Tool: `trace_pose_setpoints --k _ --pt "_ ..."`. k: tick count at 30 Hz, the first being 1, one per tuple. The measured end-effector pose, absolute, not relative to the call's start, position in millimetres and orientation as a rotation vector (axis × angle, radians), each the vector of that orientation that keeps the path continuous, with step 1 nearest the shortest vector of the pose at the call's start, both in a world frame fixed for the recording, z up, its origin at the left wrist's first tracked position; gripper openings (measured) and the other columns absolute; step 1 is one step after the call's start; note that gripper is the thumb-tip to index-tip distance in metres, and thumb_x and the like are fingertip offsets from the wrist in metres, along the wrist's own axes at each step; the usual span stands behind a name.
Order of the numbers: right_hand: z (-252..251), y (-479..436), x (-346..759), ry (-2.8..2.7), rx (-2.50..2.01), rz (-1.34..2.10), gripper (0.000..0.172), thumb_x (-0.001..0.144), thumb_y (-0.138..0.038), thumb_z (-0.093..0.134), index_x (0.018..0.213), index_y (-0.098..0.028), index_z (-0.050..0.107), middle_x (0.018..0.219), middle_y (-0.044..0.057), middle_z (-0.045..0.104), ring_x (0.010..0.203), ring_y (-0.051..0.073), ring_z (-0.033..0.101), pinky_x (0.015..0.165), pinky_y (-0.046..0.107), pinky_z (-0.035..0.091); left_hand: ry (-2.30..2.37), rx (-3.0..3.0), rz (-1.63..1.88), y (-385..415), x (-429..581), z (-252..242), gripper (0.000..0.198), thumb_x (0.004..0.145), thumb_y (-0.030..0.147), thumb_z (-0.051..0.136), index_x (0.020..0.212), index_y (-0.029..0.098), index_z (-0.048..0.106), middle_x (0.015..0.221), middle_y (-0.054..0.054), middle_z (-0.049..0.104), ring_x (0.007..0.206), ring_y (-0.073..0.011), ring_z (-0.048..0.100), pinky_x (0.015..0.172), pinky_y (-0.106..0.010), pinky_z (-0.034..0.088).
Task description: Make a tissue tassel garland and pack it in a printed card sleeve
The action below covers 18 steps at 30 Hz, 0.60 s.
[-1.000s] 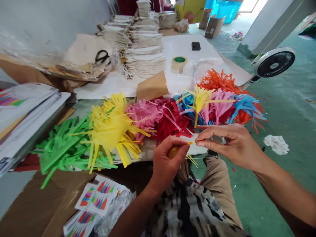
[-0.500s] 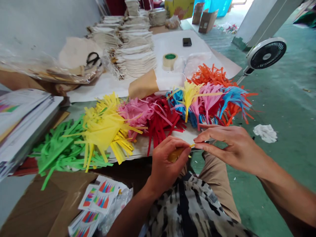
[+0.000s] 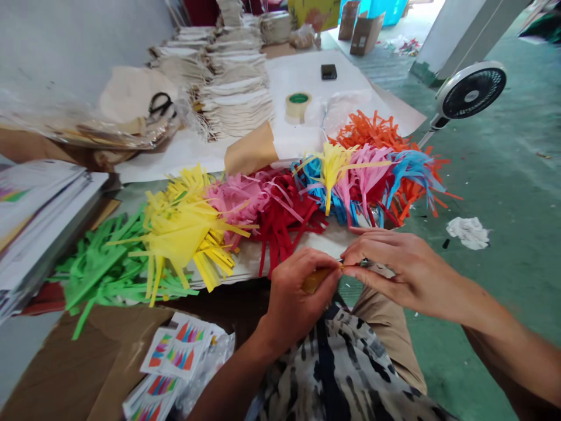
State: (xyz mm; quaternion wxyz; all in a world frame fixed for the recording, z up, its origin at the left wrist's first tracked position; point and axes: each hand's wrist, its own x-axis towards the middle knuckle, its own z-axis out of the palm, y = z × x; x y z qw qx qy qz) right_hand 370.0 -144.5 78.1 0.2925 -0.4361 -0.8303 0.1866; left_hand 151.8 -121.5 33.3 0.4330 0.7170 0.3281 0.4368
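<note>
Green floor [image 3: 504, 175] is seen on the right of the head view, with white paper [image 3: 302, 76] spread over the worktable. Loads of cream stacks [image 3: 239, 105] are piled toward the far end, and a tape roll [image 3: 298, 108] with a green core is parked just right of them. Black-handled scissors [image 3: 161, 105] have been left on the far left, by some clear plastic.

Along the near edge, fringed paper is heaped in a row: green fringe [image 3: 105, 257] at left, then yellow fringe [image 3: 179, 234], pink fringe [image 3: 241, 193] and red fringe [image 3: 284, 216], with orange fringe [image 3: 377, 134] at right. A small fan [image 3: 473, 93] is mounted beyond that.

Now the grip: a yellow piece [image 3: 316, 280] is held just off the near edge, mostly wrapped in the left hand [image 3: 300, 292], fingers curled and thumb pressed over it. Its tip is pinched between thumb and forefinger of the right hand [image 3: 398, 263]. Printed cards [image 3: 182, 345] are stacked at near left.
</note>
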Motion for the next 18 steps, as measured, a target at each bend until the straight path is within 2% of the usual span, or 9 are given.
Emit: trace_pose_setpoints --k 3,7,10,12,15,18 --pt "72 -149 367 -2.061 -1.237 0.603 0.009 0.102 -0.029 0.071 0.101 -0.021 0.072 0.091 0.0 0.076 0.083 0.012 0.071 0.076 0.024 0.052 0.863 1.501 1.063 -123 153 29 0.017 0.09 0.02 0.082 0.102 0.022 0.071 0.088 0.002 0.074 0.079 -0.0101 0.072 0.075 -0.018 0.058" --pt "59 -157 362 -1.773 -1.243 0.875 0.005 0.096 -0.029 0.079 0.096 -0.024 0.077 0.087 -0.004 0.079 0.076 0.01 0.071 0.071 0.021 0.052 0.804 1.288 0.988 -122 153 27 0.022 0.08 0.024 0.092 0.086 0.019 0.071 0.083 0.001 0.073 0.076 -0.0101 0.072 0.071 -0.017 0.058" --pt "49 -162 360 -1.632 -1.222 1.025 0.007 0.094 -0.031 0.08 0.098 -0.025 0.081 0.091 -0.002 0.081 0.082 0.013 0.074 0.075 0.023 0.054 0.779 1.251 0.961 -120 153 25 0.024 0.075 0.025 0.095 0.081 0.017 0.073 0.079 0.0 0.074 0.072 -0.0115 0.071 0.067 -0.018 0.057" --pt "43 -165 361 -1.551 -1.244 1.024 0.008 0.093 -0.032 0.081 0.099 -0.026 0.081 0.092 -0.001 0.081 0.083 0.014 0.074 0.076 0.024 0.054 0.779 1.271 0.971 -120 153 21 0.022 0.077 0.026 0.094 0.081 0.017 0.075 0.08 -0.002 0.075 0.073 -0.0129 0.072 0.069 -0.02 0.058" --pt "39 -167 361 -1.477 -1.297 0.963 0.008 0.095 -0.031 0.079 0.089 -0.025 0.079 0.084 -0.002 0.077 0.075 0.013 0.069 0.07 0.024 0.051 0.761 1.333 0.95 -121 154 17 0.019 0.079 0.028 0.093 0.09 0.019 0.079 0.085 -0.003 0.077 0.077 -0.0138 0.072 0.072 -0.021 0.057" --pt "41 -168 361 -1.604 -1.328 0.896 0.011 0.097 -0.029 0.076 0.088 -0.024 0.074 0.082 -0.003 0.073 0.075 0.012 0.065 0.071 0.024 0.048 0.778 1.426 0.874 -122 156 17 0.018 0.086 0.033 0.087 0.096 0.019 0.08 0.086 -0.002 0.077 0.076 -0.0128 0.07 0.07 -0.021 0.054"
